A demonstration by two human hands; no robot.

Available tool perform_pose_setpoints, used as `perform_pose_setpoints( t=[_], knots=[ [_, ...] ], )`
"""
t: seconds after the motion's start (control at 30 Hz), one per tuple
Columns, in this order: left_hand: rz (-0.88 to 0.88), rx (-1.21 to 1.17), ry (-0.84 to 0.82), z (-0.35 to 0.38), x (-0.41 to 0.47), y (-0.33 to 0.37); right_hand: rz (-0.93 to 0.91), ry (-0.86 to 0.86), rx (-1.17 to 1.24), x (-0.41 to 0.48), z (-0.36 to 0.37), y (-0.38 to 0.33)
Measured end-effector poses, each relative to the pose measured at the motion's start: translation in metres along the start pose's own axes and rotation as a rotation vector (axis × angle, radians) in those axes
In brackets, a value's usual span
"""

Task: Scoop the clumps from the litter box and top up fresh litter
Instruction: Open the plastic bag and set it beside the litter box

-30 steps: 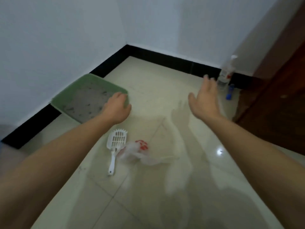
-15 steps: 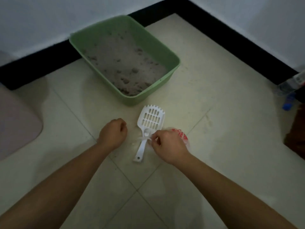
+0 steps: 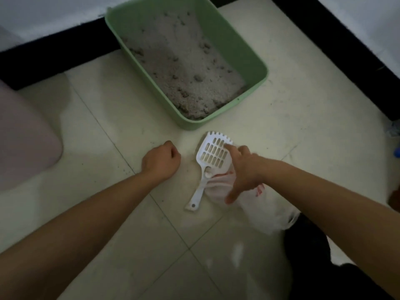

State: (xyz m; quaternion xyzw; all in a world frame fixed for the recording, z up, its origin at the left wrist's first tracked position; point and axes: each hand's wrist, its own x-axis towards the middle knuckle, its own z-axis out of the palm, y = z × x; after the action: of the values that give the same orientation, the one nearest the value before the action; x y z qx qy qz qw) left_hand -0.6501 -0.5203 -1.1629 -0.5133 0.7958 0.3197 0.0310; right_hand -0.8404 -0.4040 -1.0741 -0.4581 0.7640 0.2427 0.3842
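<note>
On the tiled floor, the green litter box point(image 3: 249, 59) sits near the wall with dark clumps point(image 3: 198, 77) dotting its grey litter, so scooping looks not yet begun. Just below it lies the white slotted scoop point(image 3: 213, 153), partly over a white plastic bag point(image 3: 266, 204). My right hand point(image 3: 243, 172) spreads loosely on that bag, fingers holding nothing I can confirm; my left hand point(image 3: 161, 162) rests curled, apparently empty. No fresh-litter supply shows; the bag's contents are hidden.
</note>
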Motion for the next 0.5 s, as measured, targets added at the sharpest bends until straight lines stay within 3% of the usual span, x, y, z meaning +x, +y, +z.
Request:
perform_pose_setpoints(
  t=[0.07,0.17,0.27,0.37,0.5],
  knots=[
    [-0.005,-0.032,-0.108,-0.010,0.006,-0.003,-0.029,-0.098,-0.119,0.000,-0.012,-0.001],
    [-0.124,-0.213,-0.196,-0.028,0.001,-0.003,-0.176,-0.096,-0.192,-0.004,-0.056,-0.014],
    [-0.163,-0.199,-0.202,-0.050,-0.014,-0.005,-0.307,-0.018,0.176,-0.009,-0.102,-0.034],
    [-0.243,-0.237,-0.070,-0.077,-0.029,-0.014,-0.457,0.084,0.622,-0.006,-0.122,-0.068],
    [-0.413,-0.661,0.329,-0.113,-0.057,-0.024,-0.534,0.164,0.783,0.008,-0.110,-0.128]
  ],
)
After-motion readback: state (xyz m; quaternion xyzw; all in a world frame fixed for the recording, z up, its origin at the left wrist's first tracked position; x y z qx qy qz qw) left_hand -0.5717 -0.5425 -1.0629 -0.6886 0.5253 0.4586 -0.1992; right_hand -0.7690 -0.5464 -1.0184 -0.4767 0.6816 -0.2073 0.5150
